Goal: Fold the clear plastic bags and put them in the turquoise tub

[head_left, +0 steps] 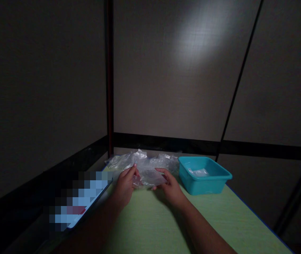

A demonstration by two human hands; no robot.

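- We mark the left hand mostly closed, thumb and fingers pinching the left side of the clear plastic film
- We mark the right hand half open, fingers and thumb curved round the film's right end, holding it
- We place the film between both hands, toward the desk's far edge; can't tell if its underside touches the green desk
- We see a crumpled clear plastic heap just behind, along the far edge from the far left corner
- We have a teal basin upright by the far right corner, clear packet inside
- We note a pixelated device along the left edge, details hidden
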